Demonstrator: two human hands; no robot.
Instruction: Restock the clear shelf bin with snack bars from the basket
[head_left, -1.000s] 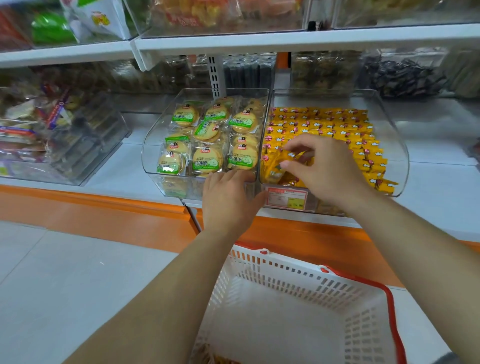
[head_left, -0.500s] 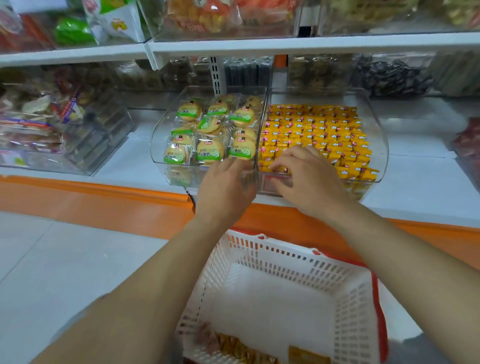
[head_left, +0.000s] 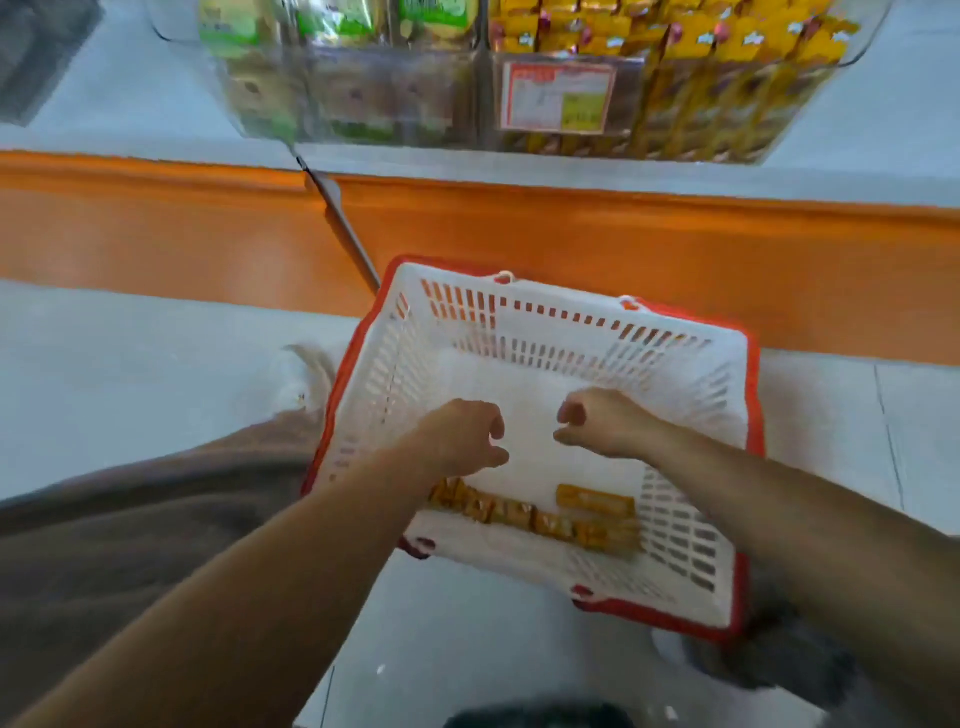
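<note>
Bars (head_left: 540, 519) lie along the near wall of the basket (head_left: 571, 332), which sits on the floor. Over the basket the left hand (head_left: 462, 436) and right hand (head_left: 605, 423) hover side by side, fingers loosely curled, gripping nothing. Beyond, the shelf bin (head_left: 727, 109) holds rows of yellow bars

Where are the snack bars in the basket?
In the head view, the snack bars lie on the basket floor along its near wall, just below the left hand and right hand.
</note>
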